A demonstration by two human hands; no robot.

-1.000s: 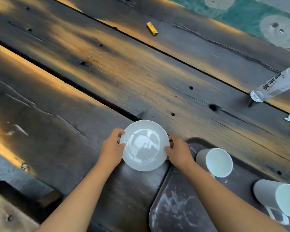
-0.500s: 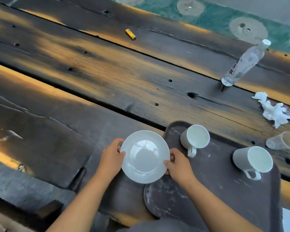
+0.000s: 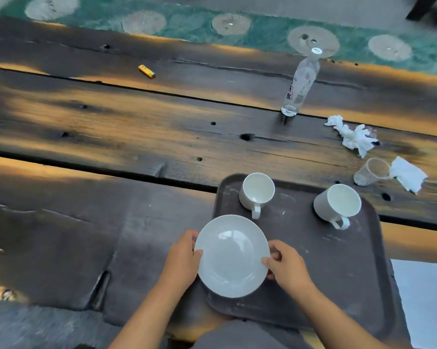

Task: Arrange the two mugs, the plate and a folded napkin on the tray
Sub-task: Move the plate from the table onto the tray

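A white round plate (image 3: 232, 255) is over the near left part of the dark brown tray (image 3: 338, 268). My left hand (image 3: 183, 258) grips its left rim and my right hand (image 3: 286, 267) grips its right rim. I cannot tell whether the plate touches the tray. Two white mugs stand upright on the tray's far side, one at the left (image 3: 257, 192) and one at the right (image 3: 337, 204), handles toward me. A folded white napkin (image 3: 407, 173) lies on the table beyond the tray's far right corner.
The dark wooden plank table (image 3: 111, 137) carries an upright clear water bottle (image 3: 299, 86), a crumpled white tissue (image 3: 352, 136), a clear plastic cup on its side (image 3: 369, 171) and a yellow lighter (image 3: 146, 71). Green patterned ground lies beyond the far edge.
Both hands have carried the plate to the right, from the bare table beside the tray to above the tray's left part. The view has swung right, showing the bottle and napkin.
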